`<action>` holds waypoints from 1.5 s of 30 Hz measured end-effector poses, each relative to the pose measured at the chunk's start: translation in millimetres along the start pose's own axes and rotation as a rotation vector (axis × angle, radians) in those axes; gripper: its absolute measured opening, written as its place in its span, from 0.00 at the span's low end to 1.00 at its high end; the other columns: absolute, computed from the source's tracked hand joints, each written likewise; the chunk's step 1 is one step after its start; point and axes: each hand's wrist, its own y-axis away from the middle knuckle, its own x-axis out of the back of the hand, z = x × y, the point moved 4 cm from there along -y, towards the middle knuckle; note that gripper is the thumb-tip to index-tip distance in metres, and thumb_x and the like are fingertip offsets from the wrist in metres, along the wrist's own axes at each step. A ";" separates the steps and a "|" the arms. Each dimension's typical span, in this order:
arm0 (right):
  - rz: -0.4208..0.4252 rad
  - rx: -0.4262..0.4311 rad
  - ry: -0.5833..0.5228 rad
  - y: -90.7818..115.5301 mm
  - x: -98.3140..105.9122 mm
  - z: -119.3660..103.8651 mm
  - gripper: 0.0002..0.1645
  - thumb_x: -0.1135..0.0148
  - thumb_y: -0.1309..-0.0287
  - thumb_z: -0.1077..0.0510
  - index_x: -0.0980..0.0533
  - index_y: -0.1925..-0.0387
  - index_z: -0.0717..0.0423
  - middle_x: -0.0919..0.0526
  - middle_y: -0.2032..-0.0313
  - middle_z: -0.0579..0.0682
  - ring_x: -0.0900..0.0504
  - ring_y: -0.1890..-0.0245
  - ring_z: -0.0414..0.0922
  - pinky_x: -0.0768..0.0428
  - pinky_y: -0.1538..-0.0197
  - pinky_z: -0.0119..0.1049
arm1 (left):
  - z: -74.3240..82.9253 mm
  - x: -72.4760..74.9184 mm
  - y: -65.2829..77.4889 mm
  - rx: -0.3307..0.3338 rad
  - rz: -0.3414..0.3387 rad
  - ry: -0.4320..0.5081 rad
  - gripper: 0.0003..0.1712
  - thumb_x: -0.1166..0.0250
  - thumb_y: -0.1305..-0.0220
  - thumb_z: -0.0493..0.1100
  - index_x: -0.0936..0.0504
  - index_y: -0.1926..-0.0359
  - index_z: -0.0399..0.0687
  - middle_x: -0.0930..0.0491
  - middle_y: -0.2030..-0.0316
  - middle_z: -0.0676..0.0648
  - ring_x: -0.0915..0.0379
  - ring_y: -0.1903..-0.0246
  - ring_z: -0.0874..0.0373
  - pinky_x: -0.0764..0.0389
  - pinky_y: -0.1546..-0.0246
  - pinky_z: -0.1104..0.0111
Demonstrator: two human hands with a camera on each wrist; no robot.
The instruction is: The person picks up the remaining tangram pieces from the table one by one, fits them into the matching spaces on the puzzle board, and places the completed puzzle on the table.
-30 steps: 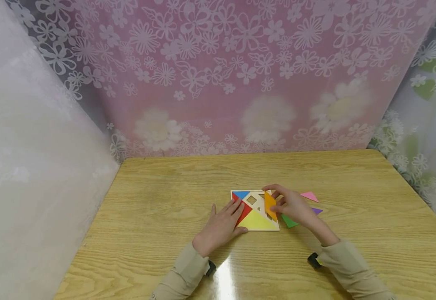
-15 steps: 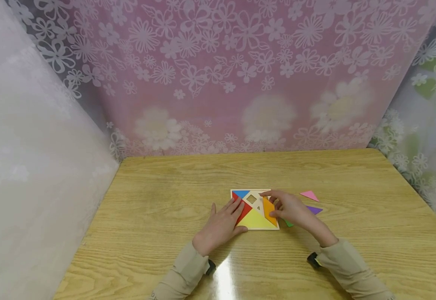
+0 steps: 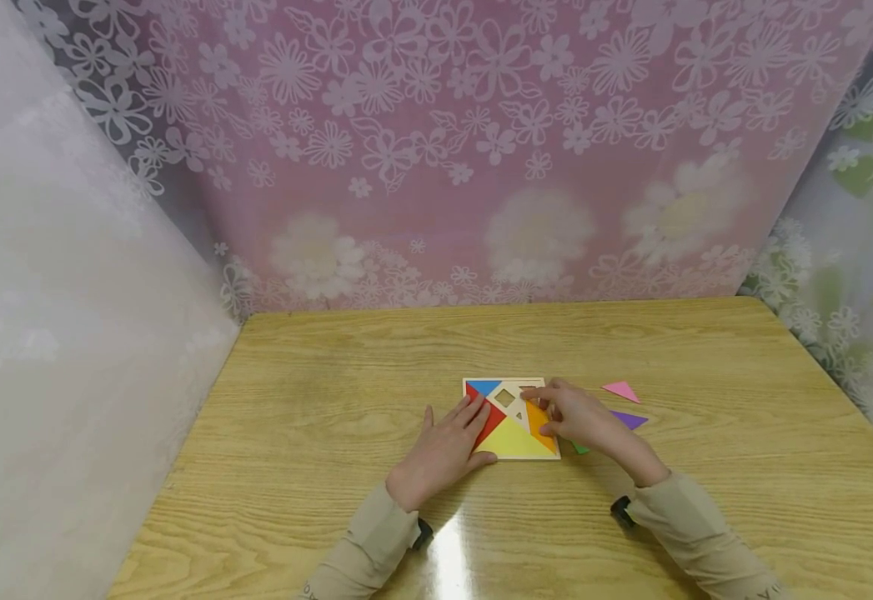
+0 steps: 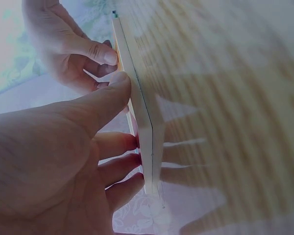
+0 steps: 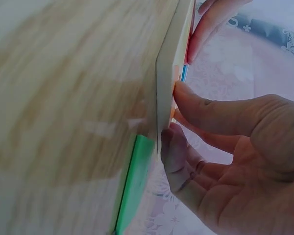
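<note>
A wooden tangram board [image 3: 513, 407] lies on the table, with a blue triangle [image 3: 484, 387], a red triangle [image 3: 491, 424] and a yellow triangle [image 3: 515, 442] set in it. My left hand [image 3: 444, 454] rests on its left side, fingers straight over the red triangle and thumb at the near edge. At the board's right side my right hand [image 3: 584, 417] holds an orange parallelogram piece [image 3: 538, 423] between thumb and fingers. The piece lies low over the board, partly hidden by the fingers. The right wrist view shows that thumb right at the board's face.
Right of the board lie a pink triangle [image 3: 623, 391], a purple piece [image 3: 631, 420] and a green piece [image 5: 136, 181], partly covered by the right hand in the head view. The wooden table [image 3: 316, 392] meets a flowered pink curtain [image 3: 421, 167] behind.
The orange piece, tilted up a second ago, has come down flatter onto the board's right side with the right hand. The left hand has stayed in place.
</note>
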 end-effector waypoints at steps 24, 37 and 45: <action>0.374 -0.056 -0.109 19.1 47.7 14.3 0.11 0.40 0.27 0.54 0.15 0.54 0.54 0.12 0.60 0.52 0.16 0.63 0.48 0.18 0.59 0.43 | 1.1 2.2 1.9 -0.012 0.005 0.015 0.43 0.42 0.28 0.62 0.38 0.23 0.44 0.42 0.23 0.46 0.48 0.23 0.51 0.41 0.33 0.34; 0.241 0.028 0.002 38.1 42.0 27.0 0.09 0.29 0.39 0.61 0.15 0.56 0.54 0.14 0.60 0.47 0.17 0.64 0.45 0.19 0.64 0.34 | 1.2 2.0 2.4 -0.015 0.008 0.017 0.43 0.41 0.29 0.61 0.38 0.23 0.43 0.41 0.23 0.45 0.47 0.23 0.51 0.41 0.33 0.34; 0.063 0.091 0.152 44.7 28.2 28.9 0.24 0.17 0.57 0.57 0.14 0.55 0.55 0.16 0.59 0.50 0.24 0.66 0.42 0.25 0.65 0.33 | 1.9 2.7 2.4 -0.010 0.008 0.027 0.42 0.41 0.28 0.60 0.38 0.23 0.43 0.42 0.23 0.45 0.47 0.23 0.51 0.41 0.33 0.34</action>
